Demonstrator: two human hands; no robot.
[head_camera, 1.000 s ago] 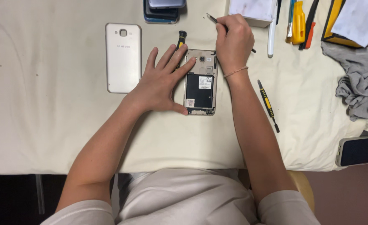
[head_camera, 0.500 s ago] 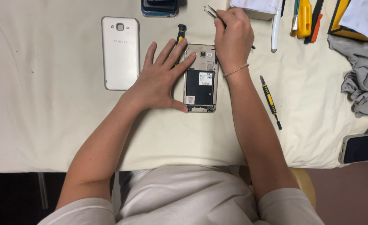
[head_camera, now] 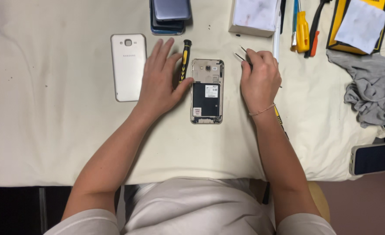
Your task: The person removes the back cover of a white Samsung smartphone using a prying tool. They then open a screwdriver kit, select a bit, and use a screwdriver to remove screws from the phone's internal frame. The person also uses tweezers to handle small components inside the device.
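Head camera looks straight down on a table draped in a cream cloth [head_camera: 48, 130], where an opened phone [head_camera: 207, 91] lies flat with its back removed, dark battery and inner frame showing, between the person's two hands. The left hand [head_camera: 160, 80] rests palm down on the cloth just left of the phone, fingers spread, the thumb touching the phone's left edge. A black-and-yellow screwdriver [head_camera: 184, 58] lies partly under that hand's index finger and thumb, its black tip pointing to the far side. The right hand [head_camera: 260, 78] sits just right of the phone, curled, pinching a pair of metal tweezers [head_camera: 241, 53] whose two points stick out to the far left of the knuckles, near the phone's far right corner but not touching it. A thin bracelet circles that wrist.

Left of the left hand lies the white back cover [head_camera: 128, 67], outer face up, close beside the fingers. At the far edge, a stack of dark phones [head_camera: 170, 15] sits beyond the left hand, and a small white box [head_camera: 254, 15] beyond the right. Farther right are a yellow-handled tool [head_camera: 302, 28], a crumpled grey rag [head_camera: 371, 91], and, at the near right edge, another phone with a dark screen [head_camera: 375, 157].
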